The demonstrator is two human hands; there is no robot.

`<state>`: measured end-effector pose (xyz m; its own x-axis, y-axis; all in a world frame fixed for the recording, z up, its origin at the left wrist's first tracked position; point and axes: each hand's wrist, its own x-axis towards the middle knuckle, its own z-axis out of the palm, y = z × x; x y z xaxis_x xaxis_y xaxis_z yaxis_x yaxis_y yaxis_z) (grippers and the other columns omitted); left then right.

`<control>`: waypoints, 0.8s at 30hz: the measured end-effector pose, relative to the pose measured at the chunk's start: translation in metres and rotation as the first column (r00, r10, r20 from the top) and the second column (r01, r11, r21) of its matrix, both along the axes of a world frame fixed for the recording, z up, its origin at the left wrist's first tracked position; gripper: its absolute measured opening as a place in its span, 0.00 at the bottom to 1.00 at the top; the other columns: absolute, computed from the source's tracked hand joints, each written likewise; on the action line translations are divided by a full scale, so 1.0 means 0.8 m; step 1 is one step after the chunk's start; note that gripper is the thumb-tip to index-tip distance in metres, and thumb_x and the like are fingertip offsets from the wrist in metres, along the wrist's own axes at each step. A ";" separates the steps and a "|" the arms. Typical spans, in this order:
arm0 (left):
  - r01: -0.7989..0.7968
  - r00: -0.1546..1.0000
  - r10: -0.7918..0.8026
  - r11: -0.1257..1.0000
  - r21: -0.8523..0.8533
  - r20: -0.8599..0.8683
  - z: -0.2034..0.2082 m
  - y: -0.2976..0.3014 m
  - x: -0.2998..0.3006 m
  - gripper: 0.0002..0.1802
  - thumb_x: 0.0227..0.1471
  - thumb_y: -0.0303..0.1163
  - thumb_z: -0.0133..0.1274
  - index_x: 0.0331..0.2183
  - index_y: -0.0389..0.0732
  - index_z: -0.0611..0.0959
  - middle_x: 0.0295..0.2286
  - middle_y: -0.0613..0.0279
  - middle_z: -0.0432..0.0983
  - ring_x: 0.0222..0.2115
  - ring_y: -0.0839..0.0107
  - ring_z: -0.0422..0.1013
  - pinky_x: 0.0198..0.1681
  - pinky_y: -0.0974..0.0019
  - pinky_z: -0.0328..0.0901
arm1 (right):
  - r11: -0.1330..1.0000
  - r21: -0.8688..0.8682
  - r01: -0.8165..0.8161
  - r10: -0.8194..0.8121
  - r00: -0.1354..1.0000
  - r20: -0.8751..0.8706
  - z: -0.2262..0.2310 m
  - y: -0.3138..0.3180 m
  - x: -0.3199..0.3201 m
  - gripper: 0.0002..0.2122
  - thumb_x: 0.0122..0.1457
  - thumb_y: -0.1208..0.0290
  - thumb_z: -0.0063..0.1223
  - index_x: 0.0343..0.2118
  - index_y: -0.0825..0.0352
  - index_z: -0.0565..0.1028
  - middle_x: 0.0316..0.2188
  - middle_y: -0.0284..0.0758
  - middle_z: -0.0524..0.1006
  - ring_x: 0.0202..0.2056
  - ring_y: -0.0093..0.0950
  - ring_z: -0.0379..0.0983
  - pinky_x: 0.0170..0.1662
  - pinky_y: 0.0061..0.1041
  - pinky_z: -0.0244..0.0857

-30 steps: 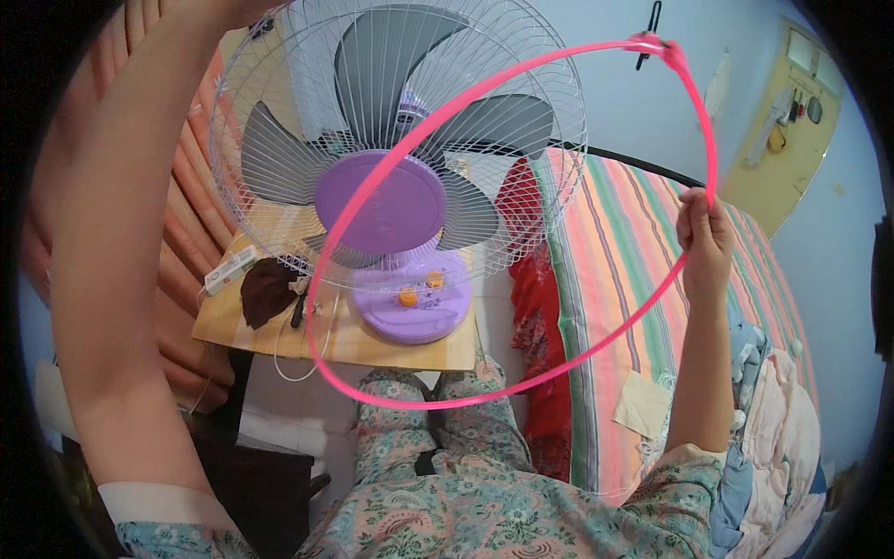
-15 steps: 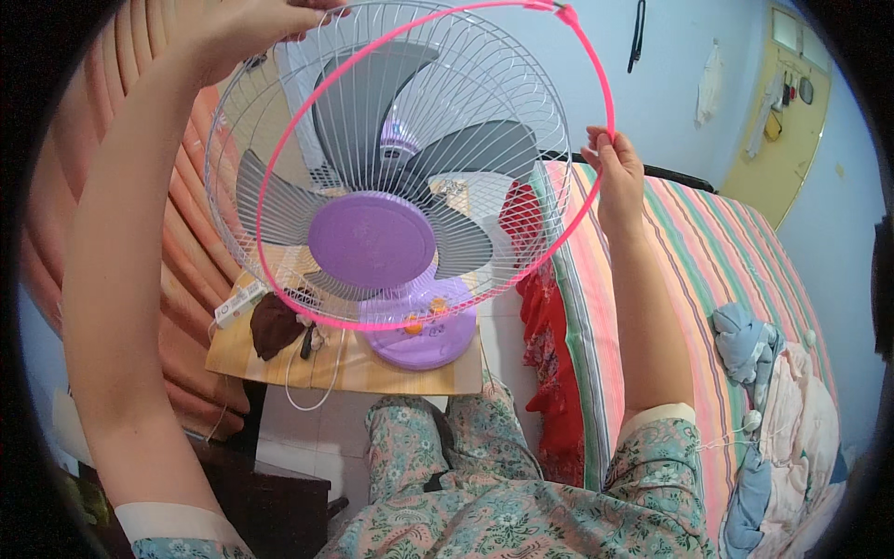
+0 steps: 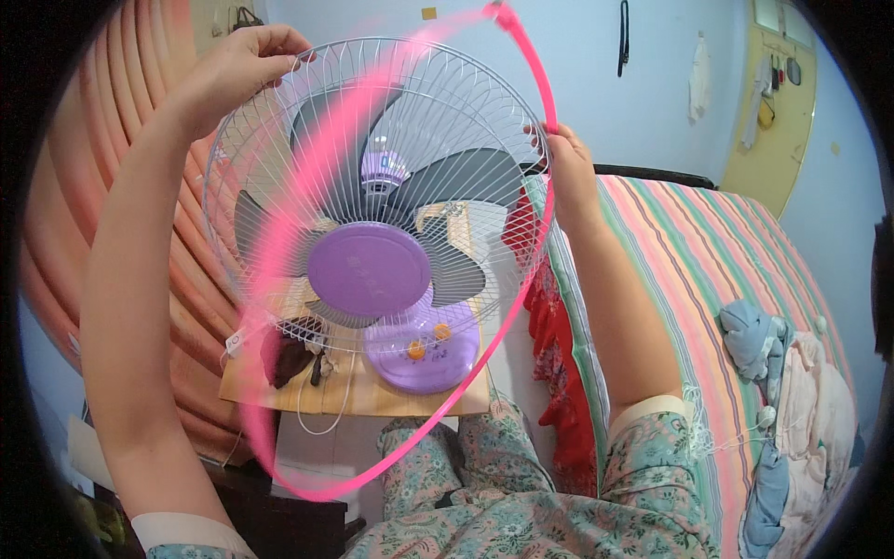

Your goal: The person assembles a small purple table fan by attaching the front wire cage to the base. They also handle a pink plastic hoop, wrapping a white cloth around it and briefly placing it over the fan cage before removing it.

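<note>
A round wire fan guard (image 3: 382, 41) with a purple centre cap (image 3: 369, 270) stands in front of the grey fan blades (image 3: 470, 179). At its upper left rim, my left hand (image 3: 250, 76) pinches the wire edge. My right hand (image 3: 573, 177) is closed on a pink ring (image 3: 535, 78) beside the guard's right edge; some of its fingertips touch or pass behind the rim. The ring hangs loosely in front of the guard, its left side smeared by motion and its bottom below the table edge. The purple fan base (image 3: 424, 365) rests on the small table.
The wooden-topped table (image 3: 447, 402) also bears a dark brown cloth (image 3: 296, 349) and a white cable (image 3: 321, 431). Orange curtains (image 3: 102, 186) hang at the left. On the right is a bed with a striped cover (image 3: 689, 261) and rumpled clothes (image 3: 805, 401).
The pink ring has swung down and away from the guard, dropping below the table edge. My right hand has moved left, nearer the guard's rim; my left hand is slightly lower and further left.
</note>
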<state>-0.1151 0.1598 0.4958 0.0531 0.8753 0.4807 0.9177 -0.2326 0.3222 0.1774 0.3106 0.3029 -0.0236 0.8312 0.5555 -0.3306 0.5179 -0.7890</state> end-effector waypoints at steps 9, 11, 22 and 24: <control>-0.027 0.999 0.028 0.999 0.046 -0.029 -0.002 -0.006 0.006 0.11 0.52 0.28 0.46 0.38 0.37 0.77 0.32 0.70 0.72 0.35 0.81 0.66 0.42 0.74 0.61 | 0.976 -0.219 -0.004 0.027 0.994 0.104 0.005 0.005 0.009 0.16 0.58 0.67 0.36 0.42 0.67 0.76 0.30 0.25 0.68 0.29 0.19 0.55 0.37 0.18 0.50; 0.001 1.000 -0.001 0.999 0.045 -0.004 -0.004 -0.010 0.011 0.11 0.52 0.28 0.47 0.38 0.37 0.77 0.32 0.69 0.72 0.35 0.80 0.66 0.42 0.74 0.61 | 0.978 -0.200 -0.065 0.100 0.980 0.173 0.012 -0.005 0.019 0.16 0.59 0.67 0.37 0.43 0.68 0.75 0.27 0.25 0.65 0.29 0.18 0.55 0.37 0.18 0.50; 0.020 1.000 -0.020 0.999 0.038 -0.003 -0.003 -0.012 0.003 0.11 0.50 0.28 0.47 0.37 0.36 0.78 0.31 0.69 0.73 0.33 0.81 0.66 0.40 0.75 0.61 | 0.939 -0.257 -0.227 0.264 0.957 0.119 0.031 -0.010 0.027 0.15 0.61 0.68 0.40 0.44 0.71 0.74 0.25 0.26 0.69 0.28 0.18 0.60 0.35 0.19 0.57; 0.020 1.000 -0.020 0.999 0.048 -0.010 -0.003 -0.012 0.004 0.11 0.50 0.28 0.48 0.37 0.36 0.78 0.31 0.69 0.73 0.32 0.81 0.66 0.39 0.75 0.61 | 0.937 -0.251 -0.243 0.271 0.959 0.085 0.028 -0.003 0.029 0.15 0.61 0.69 0.40 0.44 0.71 0.75 0.24 0.26 0.69 0.28 0.17 0.61 0.35 0.18 0.58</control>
